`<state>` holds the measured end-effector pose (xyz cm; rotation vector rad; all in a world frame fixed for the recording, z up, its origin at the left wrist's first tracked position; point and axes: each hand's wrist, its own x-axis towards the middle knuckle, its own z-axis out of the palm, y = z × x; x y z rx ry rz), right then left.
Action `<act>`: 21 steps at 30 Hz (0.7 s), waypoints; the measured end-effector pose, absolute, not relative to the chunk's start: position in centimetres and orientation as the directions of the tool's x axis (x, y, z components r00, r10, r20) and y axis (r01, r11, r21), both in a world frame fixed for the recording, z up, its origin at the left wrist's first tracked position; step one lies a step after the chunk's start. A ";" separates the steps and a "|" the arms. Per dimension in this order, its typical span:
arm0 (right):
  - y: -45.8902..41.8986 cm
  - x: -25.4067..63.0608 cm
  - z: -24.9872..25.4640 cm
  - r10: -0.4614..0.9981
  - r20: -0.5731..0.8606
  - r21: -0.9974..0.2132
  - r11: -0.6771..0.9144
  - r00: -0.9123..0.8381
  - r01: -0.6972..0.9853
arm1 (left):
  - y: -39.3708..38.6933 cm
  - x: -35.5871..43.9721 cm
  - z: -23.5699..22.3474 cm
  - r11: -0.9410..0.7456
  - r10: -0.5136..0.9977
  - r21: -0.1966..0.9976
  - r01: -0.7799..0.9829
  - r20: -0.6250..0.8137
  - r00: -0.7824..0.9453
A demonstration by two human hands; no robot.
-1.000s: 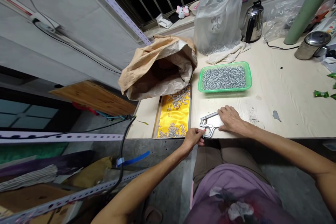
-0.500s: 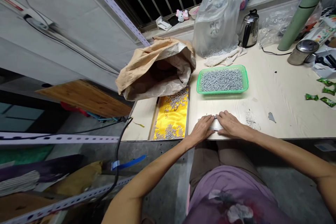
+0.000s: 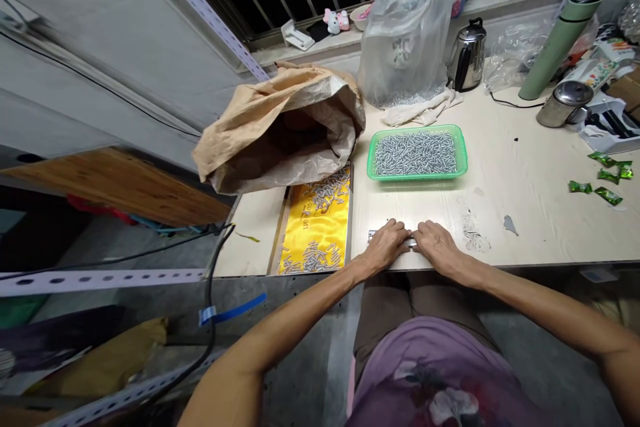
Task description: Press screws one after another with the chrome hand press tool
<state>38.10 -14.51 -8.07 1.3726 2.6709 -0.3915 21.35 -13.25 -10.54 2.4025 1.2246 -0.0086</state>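
My left hand (image 3: pixel 389 244) and my right hand (image 3: pixel 436 245) are side by side near the front edge of the table. Between them shows part of a flat, silvery metal piece (image 3: pixel 411 242), and its other end peeks out left of my left hand. The fingers of both hands are closed on this piece, which they mostly cover. Beyond them, a green plastic basket (image 3: pixel 417 177) is full of small silvery metal pins (image 3: pixel 415 153). To the left, more pins are scattered in two clusters on a yellow cloth (image 3: pixel 306 217) in a shallow tray.
A large brown sack (image 3: pixel 280 127) gapes open behind the yellow cloth. At the back stand a clear plastic bag (image 3: pixel 400 40), a steel kettle (image 3: pixel 469 57), a green flask (image 3: pixel 557 50) and a metal cup (image 3: pixel 563 105). Green-wrapped sweets (image 3: pixel 609 195) lie at the right.
The view has shifted slightly to the right. My hands have drawn closer together over the metal piece, so less of it shows between them and its left end is visible.
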 end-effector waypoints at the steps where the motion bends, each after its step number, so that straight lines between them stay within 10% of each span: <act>1: -14.5 38.1 -8.4 0.783 -0.206 -0.185 0.558 -0.587 0.809 | -13.2 21.4 -10.7 -0.500 0.775 0.382 0.778 -0.203 0.598; 14: -11.6 41.1 -9.7 0.739 -0.020 -0.354 0.624 -0.673 0.696 | -17.3 21.3 -13.4 -0.544 0.834 0.370 0.753 0.139 0.534; 21: -8.4 38.2 -8.4 0.857 -0.143 -0.137 0.478 -0.495 0.868 | -21.2 23.5 -14.7 -0.624 0.775 0.399 0.672 0.201 0.599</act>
